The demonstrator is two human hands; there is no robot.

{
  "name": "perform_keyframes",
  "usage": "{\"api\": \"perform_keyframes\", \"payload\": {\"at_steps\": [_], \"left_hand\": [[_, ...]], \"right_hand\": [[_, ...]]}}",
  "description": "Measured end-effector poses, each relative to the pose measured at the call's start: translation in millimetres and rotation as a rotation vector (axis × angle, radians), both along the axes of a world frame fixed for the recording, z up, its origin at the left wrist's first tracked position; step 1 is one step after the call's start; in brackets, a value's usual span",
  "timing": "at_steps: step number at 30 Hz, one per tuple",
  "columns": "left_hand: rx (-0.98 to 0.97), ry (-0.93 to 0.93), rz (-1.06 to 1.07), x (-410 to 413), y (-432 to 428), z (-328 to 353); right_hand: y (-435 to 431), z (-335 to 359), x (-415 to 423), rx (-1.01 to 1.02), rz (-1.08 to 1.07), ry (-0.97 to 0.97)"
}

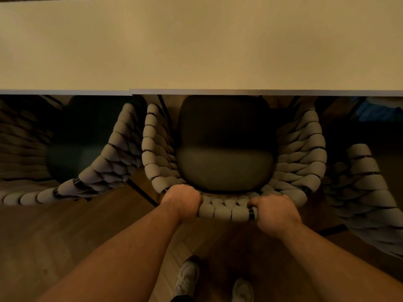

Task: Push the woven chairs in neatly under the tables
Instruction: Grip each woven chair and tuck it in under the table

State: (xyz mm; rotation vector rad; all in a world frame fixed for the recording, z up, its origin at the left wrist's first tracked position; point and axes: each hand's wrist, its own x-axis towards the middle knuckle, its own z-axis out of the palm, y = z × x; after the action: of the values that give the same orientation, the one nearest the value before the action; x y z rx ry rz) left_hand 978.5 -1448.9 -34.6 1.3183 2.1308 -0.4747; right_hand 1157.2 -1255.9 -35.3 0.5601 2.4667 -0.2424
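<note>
Both hands, left hand (182,200) and right hand (273,211), have fingers clamped on the chair (222,211) back; push evenly, straight under the counter (196,51), keeping clear of neighbouring chairs.

- A pale table top (196,44) spans the upper view; a step in its near edge marks a seam between two tables.
- A wooden plank floor (54,232) lies below.
- On the floor stand three woven chairs: middle chair (222,211), left chair (109,162), right chair (366,188).
- Two pale shoes (187,277) also rest on it.
</note>
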Motion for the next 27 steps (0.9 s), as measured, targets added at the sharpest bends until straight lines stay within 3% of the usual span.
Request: {"api": "perform_keyframes", "payload": {"at_steps": [11,27], "left_hand": [[0.012,0.017,0.012,-2.1,-1.6,-8.8],[0.006,0.065,0.033,5.1,-0.3,-18.0]], "right_hand": [[3.8,6.8,-8.4,-0.018,0.032,-0.079],[-4.1,3.0,1.5,0.025,-0.003,-0.001]]}}
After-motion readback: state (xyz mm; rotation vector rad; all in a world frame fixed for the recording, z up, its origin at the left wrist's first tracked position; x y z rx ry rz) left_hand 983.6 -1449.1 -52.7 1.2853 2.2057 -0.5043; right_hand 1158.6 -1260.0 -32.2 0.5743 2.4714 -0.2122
